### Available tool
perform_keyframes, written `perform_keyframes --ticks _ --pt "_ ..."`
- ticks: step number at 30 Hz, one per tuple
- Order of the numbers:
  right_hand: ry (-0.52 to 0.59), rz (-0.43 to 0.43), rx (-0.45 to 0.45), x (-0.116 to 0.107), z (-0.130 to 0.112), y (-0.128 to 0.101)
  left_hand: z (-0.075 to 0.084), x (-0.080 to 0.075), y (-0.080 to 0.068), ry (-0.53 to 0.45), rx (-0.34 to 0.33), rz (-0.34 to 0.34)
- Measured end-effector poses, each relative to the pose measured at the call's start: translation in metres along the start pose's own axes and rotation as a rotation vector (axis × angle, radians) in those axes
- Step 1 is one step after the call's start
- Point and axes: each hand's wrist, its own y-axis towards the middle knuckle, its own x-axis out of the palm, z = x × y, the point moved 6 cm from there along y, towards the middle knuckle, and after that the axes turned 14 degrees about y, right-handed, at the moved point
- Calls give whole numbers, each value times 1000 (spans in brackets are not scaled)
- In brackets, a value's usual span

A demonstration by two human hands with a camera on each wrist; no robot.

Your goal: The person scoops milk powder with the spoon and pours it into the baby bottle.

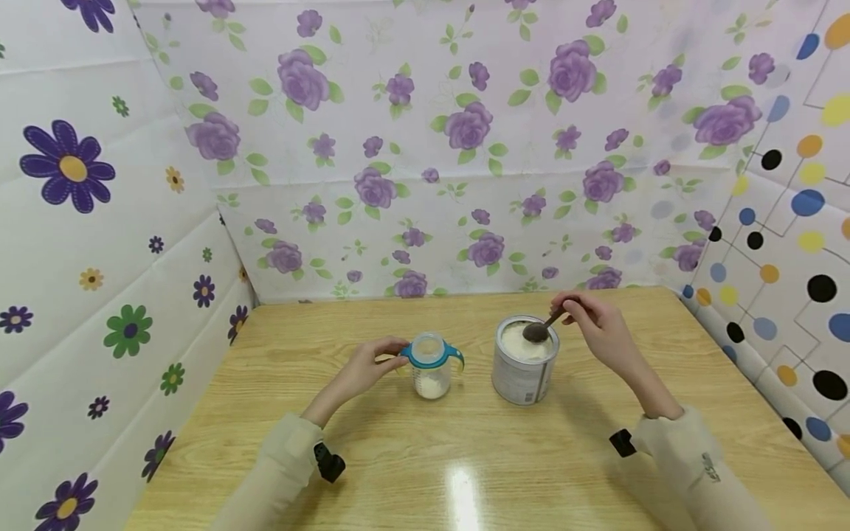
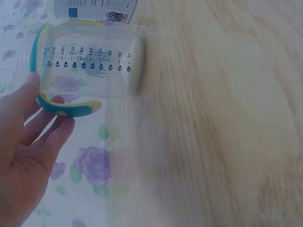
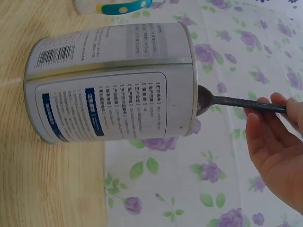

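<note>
A clear baby bottle [image 1: 432, 382] with a blue collar and two handles stands upright on the table, pale powder in its bottom. My left hand [image 1: 372, 363] pinches the bottle's left handle [image 2: 71, 109] between thumb and fingers. To the right of the bottle stands an open metal can [image 1: 523, 380], filled with cream-coloured powder [image 1: 514, 341]. My right hand [image 1: 600, 332] holds a dark spoon [image 3: 236, 101] by its handle. The spoon's bowl [image 1: 535, 332] is at the can's mouth, over the powder; whether it touches the powder I cannot tell.
The wooden table [image 1: 398, 457] meets a flowered cloth wall [image 1: 425, 184] at the back. Patterned cloth walls also rise on the left [image 1: 133, 265] and the right [image 1: 783, 243]. Each sleeve carries a small black device near the wrist.
</note>
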Motion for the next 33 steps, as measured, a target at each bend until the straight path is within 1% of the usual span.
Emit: perform_keyframes --ticks 5,8,10,15,17,19,22,27,31,33 --pt "-123 -19 -52 2 -4 -3 6 -4 -1 19 5 3" --pt "-152 -9 -56 3 -8 -3 4 -4 -1 33 1 -3" --pt "-137 2 -60 3 -10 -4 3 -3 -1 42 7 -3" --pt "-10 30 -47 6 -7 -6 -18 6 6 61 22 17" --pt "48 41 -21 7 -4 -7 -28 10 9 59 19 23" --pt "88 47 4 9 -1 -9 -31 11 10 54 19 26" --pt "144 56 30 11 3 -10 -34 12 9 49 18 26" --pt "218 34 28 15 4 -11 -33 12 9 54 28 31" --pt "283 46 44 17 7 -10 -31 12 9 48 33 34" --pt "333 57 55 19 10 -11 -31 12 9 44 31 31"
